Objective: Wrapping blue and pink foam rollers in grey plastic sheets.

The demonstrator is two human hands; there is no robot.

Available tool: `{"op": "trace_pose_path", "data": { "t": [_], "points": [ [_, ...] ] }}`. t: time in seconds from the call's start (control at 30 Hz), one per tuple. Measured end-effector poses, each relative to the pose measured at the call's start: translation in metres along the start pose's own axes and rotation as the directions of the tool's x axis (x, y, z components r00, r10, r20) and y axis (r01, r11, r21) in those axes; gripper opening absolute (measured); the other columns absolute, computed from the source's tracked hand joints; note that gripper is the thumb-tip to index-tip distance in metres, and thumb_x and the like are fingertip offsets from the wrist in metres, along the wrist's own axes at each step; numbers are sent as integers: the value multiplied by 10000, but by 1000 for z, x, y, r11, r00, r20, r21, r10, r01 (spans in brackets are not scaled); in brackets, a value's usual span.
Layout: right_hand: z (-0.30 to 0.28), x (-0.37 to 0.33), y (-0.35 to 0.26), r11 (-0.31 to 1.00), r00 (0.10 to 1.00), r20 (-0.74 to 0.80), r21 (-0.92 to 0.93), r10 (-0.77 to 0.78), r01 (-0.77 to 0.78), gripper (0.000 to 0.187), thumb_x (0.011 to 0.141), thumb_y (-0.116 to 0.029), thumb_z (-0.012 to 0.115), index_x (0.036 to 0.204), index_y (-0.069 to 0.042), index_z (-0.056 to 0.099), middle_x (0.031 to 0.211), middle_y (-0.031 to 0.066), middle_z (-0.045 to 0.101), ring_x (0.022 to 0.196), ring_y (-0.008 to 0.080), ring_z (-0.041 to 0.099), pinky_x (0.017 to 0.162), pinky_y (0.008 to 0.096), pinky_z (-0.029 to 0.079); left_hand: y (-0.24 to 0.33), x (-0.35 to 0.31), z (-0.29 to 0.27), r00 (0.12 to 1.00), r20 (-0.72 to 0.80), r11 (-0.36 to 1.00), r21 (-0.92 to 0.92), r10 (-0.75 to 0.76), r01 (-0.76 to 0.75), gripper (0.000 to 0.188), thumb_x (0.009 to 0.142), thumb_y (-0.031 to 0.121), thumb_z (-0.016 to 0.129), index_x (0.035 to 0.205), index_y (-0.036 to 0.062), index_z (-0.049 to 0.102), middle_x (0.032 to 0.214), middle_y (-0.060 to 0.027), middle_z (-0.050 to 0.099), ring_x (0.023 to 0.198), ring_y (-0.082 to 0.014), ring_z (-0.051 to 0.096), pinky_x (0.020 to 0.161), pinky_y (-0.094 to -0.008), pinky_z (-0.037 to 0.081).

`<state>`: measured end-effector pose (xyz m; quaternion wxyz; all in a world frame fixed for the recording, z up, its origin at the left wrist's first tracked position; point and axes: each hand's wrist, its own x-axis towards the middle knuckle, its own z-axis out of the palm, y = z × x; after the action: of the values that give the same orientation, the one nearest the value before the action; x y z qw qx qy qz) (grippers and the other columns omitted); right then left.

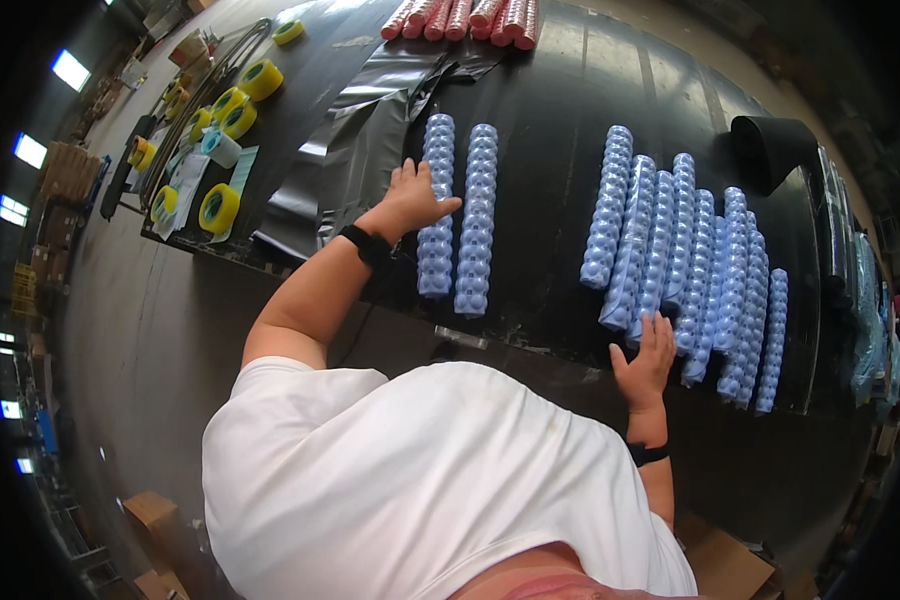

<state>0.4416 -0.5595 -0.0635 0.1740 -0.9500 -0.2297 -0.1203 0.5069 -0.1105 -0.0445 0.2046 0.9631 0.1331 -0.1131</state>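
Across a dark table [545, 200], left hand [406, 204] and right hand [645, 368] reach blue rolls [477, 220], fingers apart and unclamped, the rolls seemingly laid parallel for easy handling.

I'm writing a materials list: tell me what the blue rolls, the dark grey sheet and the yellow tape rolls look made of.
Blue rolls: probably glossy moulded plastic; highlights dot the rounded bumps.
Dark grey sheet: likely thin, shiny plastic film, given its creases and glare.
Yellow tape rolls: seemingly smooth plastic tape; core material unclear.
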Motion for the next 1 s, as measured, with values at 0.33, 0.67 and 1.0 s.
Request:
{"op": "trace_pose_path", "data": {
  "t": [0.33, 0.67, 1.0],
  "points": [
    [51, 65, -121, 924, 915, 338, 373, -219, 83, 888, 767, -399, 771, 1496, -133, 340, 1582, 144, 208, 1425, 395, 256, 1154, 460, 281, 59, -42, 73, 944, 64, 909, -298, 324, -292, 925, 807, 368, 743, 1483, -54, 273, 1527, -400, 88, 1397, -471, 303, 1138, -382, 324],
    [80, 42, -75, 991, 955, 296, 131, -23, -16, 855, 751, -548, 711, 1461, -163, 431, 1615, 59, 166, 1424, 402, 234, 1160, 452, 278, -90, -97, 3, 974, -97, 950, 258, 207, -176, 910, 755, 346, 768, 1490, 47, 323, 1603, -179, 168, 1478, -363, 167, 1181, -466, 212],
    [61, 77, -149, 916, 780, 496, -319, 381, -245, 1094, 692, -624, 731, 1559, -212, 206, 1635, 60, -60, 1470, 413, 70, 1084, 592, 318, -108, -64, 37, 934, -176, 902, 364, 311, -232, 711, 712, 195, 740, 1380, 145, 502, 1561, -46, 314, 1425, -489, 197, 1124, -519, 317]
  ]
}}
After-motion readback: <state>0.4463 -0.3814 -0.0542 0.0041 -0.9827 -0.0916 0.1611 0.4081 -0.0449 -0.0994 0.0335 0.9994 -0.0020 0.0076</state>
